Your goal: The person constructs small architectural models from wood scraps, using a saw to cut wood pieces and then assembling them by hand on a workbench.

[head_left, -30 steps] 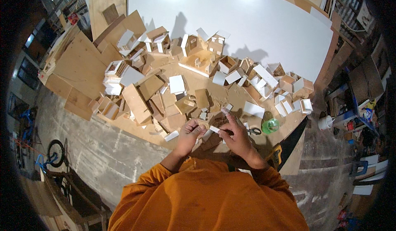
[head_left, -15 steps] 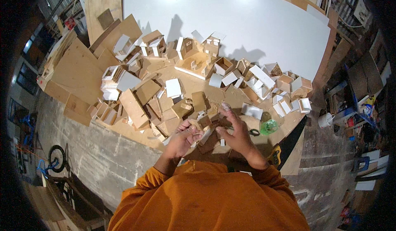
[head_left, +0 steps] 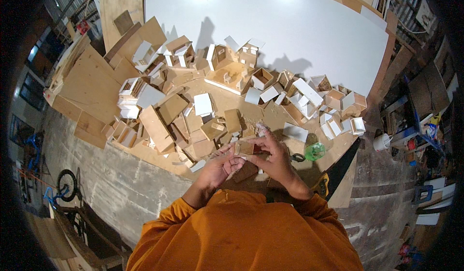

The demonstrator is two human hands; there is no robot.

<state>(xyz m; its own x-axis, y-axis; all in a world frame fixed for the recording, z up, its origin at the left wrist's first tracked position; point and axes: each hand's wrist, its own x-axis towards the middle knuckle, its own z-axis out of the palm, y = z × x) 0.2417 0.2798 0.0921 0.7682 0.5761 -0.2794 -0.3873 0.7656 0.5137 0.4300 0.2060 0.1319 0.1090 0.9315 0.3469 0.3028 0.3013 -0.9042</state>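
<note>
The left hand point(head_left: 216, 168) and right hand point(head_left: 274, 157) grip a small brown wooden piece point(head_left: 246, 148) between their fingers, above the bench's point(head_left: 337, 151) near edge. Model houses point(head_left: 249, 56) crowd ahead; beside the right hand (past a green container point(head_left: 314, 151)) bare surface reaches the right edge.

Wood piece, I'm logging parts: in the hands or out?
In: the right hand holds the piece by one side, with the left hand at its other edge.
</note>
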